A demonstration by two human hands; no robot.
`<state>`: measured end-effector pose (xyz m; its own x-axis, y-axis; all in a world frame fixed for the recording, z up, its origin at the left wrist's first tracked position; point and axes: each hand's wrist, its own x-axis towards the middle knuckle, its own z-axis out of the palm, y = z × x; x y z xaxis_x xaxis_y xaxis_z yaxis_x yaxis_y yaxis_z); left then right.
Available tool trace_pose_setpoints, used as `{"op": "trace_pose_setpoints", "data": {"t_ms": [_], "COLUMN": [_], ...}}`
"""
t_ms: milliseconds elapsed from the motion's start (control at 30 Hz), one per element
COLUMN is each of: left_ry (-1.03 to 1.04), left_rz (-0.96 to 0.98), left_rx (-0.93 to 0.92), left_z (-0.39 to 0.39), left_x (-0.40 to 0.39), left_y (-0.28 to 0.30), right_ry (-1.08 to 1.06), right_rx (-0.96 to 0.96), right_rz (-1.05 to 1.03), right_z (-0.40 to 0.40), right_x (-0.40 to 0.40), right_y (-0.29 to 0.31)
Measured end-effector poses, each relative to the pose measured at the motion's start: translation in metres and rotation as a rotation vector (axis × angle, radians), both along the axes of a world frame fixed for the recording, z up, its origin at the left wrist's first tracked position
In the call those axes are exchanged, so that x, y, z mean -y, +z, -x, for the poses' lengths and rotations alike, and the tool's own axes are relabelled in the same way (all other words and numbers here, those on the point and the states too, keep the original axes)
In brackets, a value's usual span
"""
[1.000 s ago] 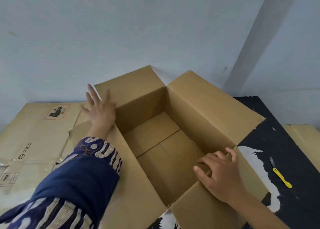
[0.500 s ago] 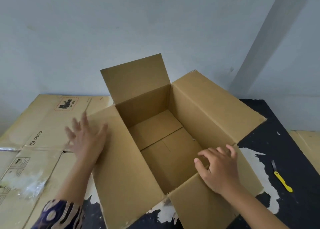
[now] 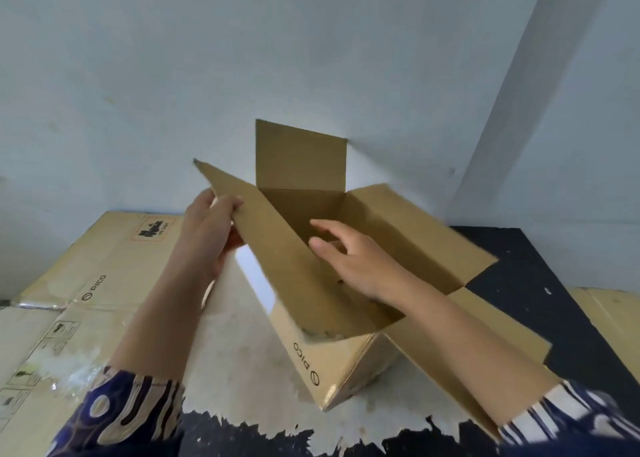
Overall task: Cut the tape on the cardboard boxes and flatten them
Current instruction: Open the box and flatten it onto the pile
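Open brown corrugated cardboard box, printed "PICO", standing tilted on the black, paint-worn worktop against the pale wall, all top flaps raised or splayed. Left hand grips the long left flap at its outer edge, fingers curled over it. Right hand reaches inside the box with fingers loosely spread, holding nothing; whether it touches the inner wall cannot be told. Flattened brown cardboard sheets lie just beside the box on the left.

Probable hazards: the bottom seam appears still closed, so pressing now would likely buckle or tear the panels; the thin flap may crease or rip at its fold under the left-hand pull; the tilted box could slide across the worktop.
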<state>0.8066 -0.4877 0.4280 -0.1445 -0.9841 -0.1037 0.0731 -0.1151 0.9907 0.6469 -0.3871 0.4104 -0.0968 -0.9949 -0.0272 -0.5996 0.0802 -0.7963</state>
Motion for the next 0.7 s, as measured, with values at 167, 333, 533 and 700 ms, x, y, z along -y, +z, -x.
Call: {"op": "trace_pose_setpoints", "data": {"t_ms": [167, 333, 533, 700], "left_ry": [-0.064, -0.193, -0.414, 0.064], "left_rz": [0.157, 0.179, 0.1, 0.292], "left_rx": [0.067, 0.229, 0.237, 0.434], "left_z": [0.038, 0.087, 0.112, 0.078], "left_x": [0.011, 0.026, 0.019, 0.022], "left_y": [0.048, 0.075, 0.055, -0.039], "right_ry": [0.031, 0.126, -0.195, -0.288], "right_rx": [0.306, 0.363, 0.333, 0.107], "right_rz": [-0.035, -0.109, 0.061, -0.157], "right_z": [0.007, 0.023, 0.067, 0.112], "right_x": [-0.001, -0.002, -0.011, -0.026], "right_y": [0.04, 0.063, 0.095, 0.093]}}
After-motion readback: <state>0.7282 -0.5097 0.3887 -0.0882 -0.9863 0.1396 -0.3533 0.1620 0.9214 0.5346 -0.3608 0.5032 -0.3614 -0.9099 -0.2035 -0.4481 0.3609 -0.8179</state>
